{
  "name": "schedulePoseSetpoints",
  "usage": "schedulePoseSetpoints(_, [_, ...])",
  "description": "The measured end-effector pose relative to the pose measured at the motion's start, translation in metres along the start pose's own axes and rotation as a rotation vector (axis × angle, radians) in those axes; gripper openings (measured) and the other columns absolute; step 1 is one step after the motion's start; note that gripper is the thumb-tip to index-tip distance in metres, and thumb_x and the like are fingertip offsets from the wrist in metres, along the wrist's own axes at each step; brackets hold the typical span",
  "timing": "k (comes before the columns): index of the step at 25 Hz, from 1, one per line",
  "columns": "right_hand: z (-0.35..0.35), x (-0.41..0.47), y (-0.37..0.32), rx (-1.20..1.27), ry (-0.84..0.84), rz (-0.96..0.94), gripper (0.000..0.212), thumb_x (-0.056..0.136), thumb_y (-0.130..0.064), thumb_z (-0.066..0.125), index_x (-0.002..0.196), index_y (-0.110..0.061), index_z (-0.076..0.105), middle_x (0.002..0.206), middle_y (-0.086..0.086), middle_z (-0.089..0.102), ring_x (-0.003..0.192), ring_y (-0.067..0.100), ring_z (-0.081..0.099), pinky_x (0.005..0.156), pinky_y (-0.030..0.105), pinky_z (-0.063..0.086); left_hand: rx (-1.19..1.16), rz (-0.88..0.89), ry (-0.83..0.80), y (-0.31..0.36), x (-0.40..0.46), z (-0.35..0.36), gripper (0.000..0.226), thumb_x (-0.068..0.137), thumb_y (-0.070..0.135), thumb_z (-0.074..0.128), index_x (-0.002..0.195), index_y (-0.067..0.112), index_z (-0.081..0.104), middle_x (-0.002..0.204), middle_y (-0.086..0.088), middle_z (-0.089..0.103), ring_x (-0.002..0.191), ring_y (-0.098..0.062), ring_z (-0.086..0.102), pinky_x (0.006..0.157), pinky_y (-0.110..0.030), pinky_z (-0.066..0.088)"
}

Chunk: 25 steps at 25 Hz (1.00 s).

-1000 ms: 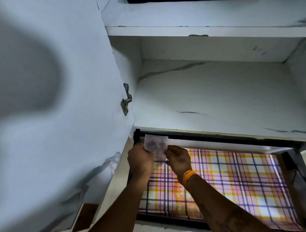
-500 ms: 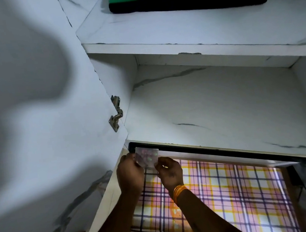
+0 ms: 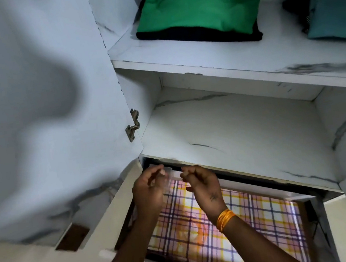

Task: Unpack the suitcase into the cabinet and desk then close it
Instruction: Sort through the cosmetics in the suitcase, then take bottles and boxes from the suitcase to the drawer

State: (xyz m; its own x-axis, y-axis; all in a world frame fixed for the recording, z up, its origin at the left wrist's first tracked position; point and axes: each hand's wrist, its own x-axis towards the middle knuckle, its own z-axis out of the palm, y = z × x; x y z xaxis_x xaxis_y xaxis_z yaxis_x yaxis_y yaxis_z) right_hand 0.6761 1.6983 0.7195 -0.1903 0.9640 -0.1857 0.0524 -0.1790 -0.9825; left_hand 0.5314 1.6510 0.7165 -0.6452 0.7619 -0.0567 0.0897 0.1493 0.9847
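Observation:
The white marble-pattern cabinet [image 3: 233, 127] stands open in front of me. Its pulled-out drawer [image 3: 235, 228] is lined with pink, yellow and purple plaid paper. My left hand [image 3: 148, 192] hovers over the drawer's back left corner and pinches a small, blurred, see-through packet [image 3: 166, 176]. Just to its right, my right hand [image 3: 204, 184], with orange bangles on the wrist, has loosely curled fingers and holds nothing; a small gap separates it from the packet. The suitcase is out of view.
A folded green garment [image 3: 197, 8] lies on a black one on the upper shelf, with a teal garment [image 3: 334, 10] at the right. The middle shelf [image 3: 243, 121] is bare. The cabinet door [image 3: 38, 104] stands open on the left, hinge [image 3: 133, 126] showing.
My right hand has let go of the packet and moved slightly right; only my left hand keeps it. My view has tilted up, showing the upper shelf's clothes.

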Motion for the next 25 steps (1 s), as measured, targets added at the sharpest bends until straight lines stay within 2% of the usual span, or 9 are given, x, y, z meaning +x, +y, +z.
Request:
schedulePoseSetpoints(2, [-0.006, -0.019, -0.027, 0.043, -0.075, -0.053, 0.015, 0.101, -0.015, 0.065, 0.099, -0.012, 0.079, 0.098, 0.007, 0.078, 0.098, 0.026, 0.074, 0.089, 0.048, 0.061, -0.122, -0.037, 0.03, 0.018, -0.021, -0.006, 0.018, 0.093, 0.025, 0.071, 0.109, 0.028, 0.079, 0.1, -0.002, 0.08, 0.097, -0.024, 0.075, 0.087, -0.052, 0.062])
schedulePoseSetpoints(6, [-0.008, -0.07, -0.062, 0.118, -0.263, -0.13, 0.018, 0.103, -0.011, 0.061, 0.101, -0.002, 0.077, 0.095, 0.016, 0.077, 0.093, 0.023, 0.075, 0.081, 0.039, 0.063, -0.291, -0.004, 0.133, 0.054, -0.098, -0.031, 0.017, 0.101, 0.016, 0.065, 0.113, 0.018, 0.077, 0.101, -0.008, 0.079, 0.097, -0.026, 0.075, 0.081, -0.037, 0.061])
schedulePoseSetpoints(8, [0.0, -0.101, -0.07, 0.139, -0.386, -0.151, 0.019, 0.103, -0.01, 0.06, 0.103, 0.002, 0.075, 0.095, 0.02, 0.075, 0.087, 0.021, 0.074, 0.077, 0.033, 0.062, -0.312, 0.021, 0.217, 0.062, -0.139, -0.052, 0.018, 0.102, 0.016, 0.063, 0.114, 0.012, 0.076, 0.101, -0.01, 0.079, 0.096, -0.026, 0.075, 0.08, -0.036, 0.061])
schedulePoseSetpoints(10, [0.012, -0.129, -0.072, 0.159, -0.476, -0.131, 0.019, 0.103, -0.008, 0.059, 0.105, 0.003, 0.075, 0.093, 0.019, 0.075, 0.083, 0.021, 0.073, 0.075, 0.036, 0.063, -0.31, 0.029, 0.302, 0.063, -0.175, -0.075, 0.018, 0.102, 0.015, 0.063, 0.113, 0.008, 0.075, 0.099, -0.012, 0.079, 0.092, -0.027, 0.076, 0.078, -0.035, 0.062])
schedulePoseSetpoints(12, [0.028, -0.166, -0.072, 0.157, -0.576, -0.092, 0.018, 0.103, -0.009, 0.06, 0.103, -0.001, 0.076, 0.09, 0.014, 0.075, 0.084, 0.023, 0.072, 0.079, 0.046, 0.062, -0.287, 0.044, 0.406, 0.063, -0.217, -0.104, 0.018, 0.103, 0.014, 0.062, 0.112, 0.007, 0.076, 0.097, -0.014, 0.078, 0.088, -0.028, 0.075, 0.075, -0.036, 0.061])
schedulePoseSetpoints(14, [0.045, -0.205, -0.069, 0.115, -0.664, -0.097, 0.019, 0.104, -0.012, 0.06, 0.105, -0.004, 0.076, 0.092, 0.013, 0.077, 0.088, 0.025, 0.073, 0.083, 0.045, 0.062, -0.258, 0.059, 0.492, 0.06, -0.259, -0.136, 0.019, 0.104, 0.015, 0.06, 0.113, 0.008, 0.075, 0.099, -0.014, 0.078, 0.088, -0.031, 0.074, 0.076, -0.042, 0.061])
schedulePoseSetpoints(16, [0.065, -0.253, -0.064, 0.078, -0.766, -0.101, 0.02, 0.104, -0.015, 0.059, 0.106, -0.006, 0.077, 0.096, 0.013, 0.077, 0.093, 0.027, 0.074, 0.083, 0.044, 0.063, -0.219, 0.057, 0.593, 0.053, -0.305, -0.174, 0.02, 0.106, 0.016, 0.058, 0.113, 0.01, 0.075, 0.1, -0.013, 0.078, 0.09, -0.032, 0.074, 0.078, -0.047, 0.061])
schedulePoseSetpoints(21, [0.133, -0.389, -0.039, 0.01, -1.035, -0.107, 0.02, 0.103, -0.019, 0.061, 0.103, -0.01, 0.078, 0.094, 0.008, 0.078, 0.094, 0.023, 0.075, 0.084, 0.047, 0.064, -0.192, 0.064, 0.88, 0.034, -0.422, -0.291, 0.022, 0.107, 0.019, 0.055, 0.113, 0.011, 0.075, 0.1, -0.012, 0.078, 0.088, -0.03, 0.074, 0.078, -0.047, 0.061])
schedulePoseSetpoints(25, [0.204, -0.524, -0.01, -0.018, -1.222, -0.065, 0.022, 0.104, -0.019, 0.06, 0.102, -0.008, 0.078, 0.094, 0.012, 0.078, 0.095, 0.027, 0.075, 0.083, 0.047, 0.065, -0.222, 0.05, 1.092, 0.003, -0.534, -0.402, 0.022, 0.107, 0.02, 0.056, 0.111, 0.01, 0.075, 0.1, -0.014, 0.078, 0.085, -0.028, 0.073, 0.077, -0.043, 0.059])
